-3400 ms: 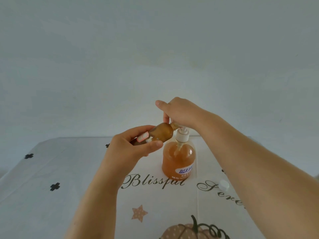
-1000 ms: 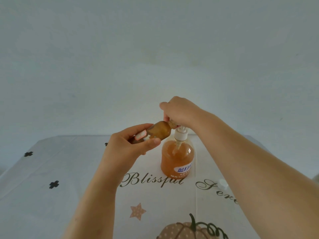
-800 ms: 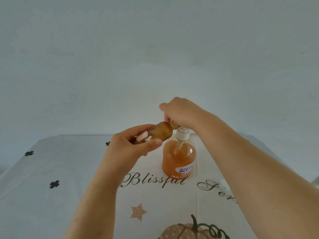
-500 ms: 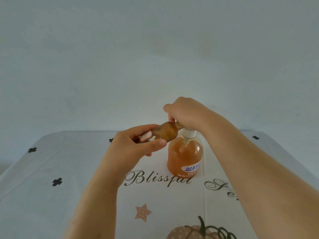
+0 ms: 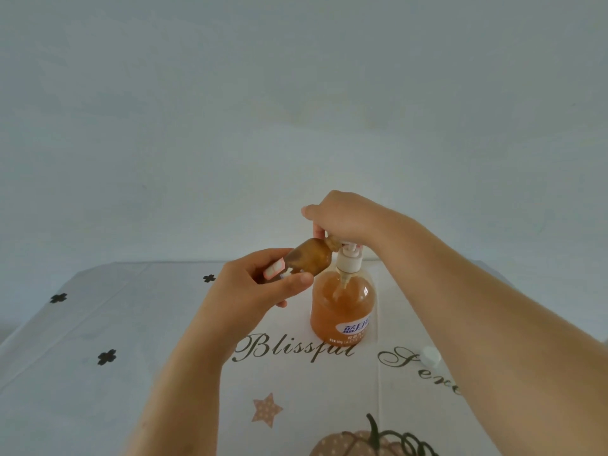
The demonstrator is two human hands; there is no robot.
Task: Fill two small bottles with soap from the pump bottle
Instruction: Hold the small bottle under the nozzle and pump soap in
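Filling step, small bottle at the spout.

- My left hand (image 5: pixel 260 291) grips the small bottle (image 5: pixel 311 258) by its lower end, thumb on the near side and fingers behind. The bottle lies tilted almost flat in the air, with its neck at the spout of the pump bottle (image 5: pixel 342 307). It looks amber nearly to the shoulder, so I judge it close to full.
- My right hand (image 5: pixel 345 218) is curled down over the pump top, which it hides. The white collar (image 5: pixel 348 263) shows just below it.
- The pump bottle stands on the counter (image 5: pixel 131 324) toward the far edge, about mid-width, and is well over half full.
- A white cap (image 5: pixel 431 355) lies on the counter nearer the right edge, just beside my right forearm. A second small bottle is not in view.

To do this well:
- Press short and slow. Thick soap backs up in a narrow neck and slides down the outside.
- Seat the neck right on the spout tip before each stroke. I can't see the join under my fingers, so go by feel.
- Push straight down, or the pump bottle may tip or skid on the cloth.
- Raise the small bottle's neck a little as it fills. Lying this flat, it could spill back.
- Stop below the neck so the cap goes on clean.
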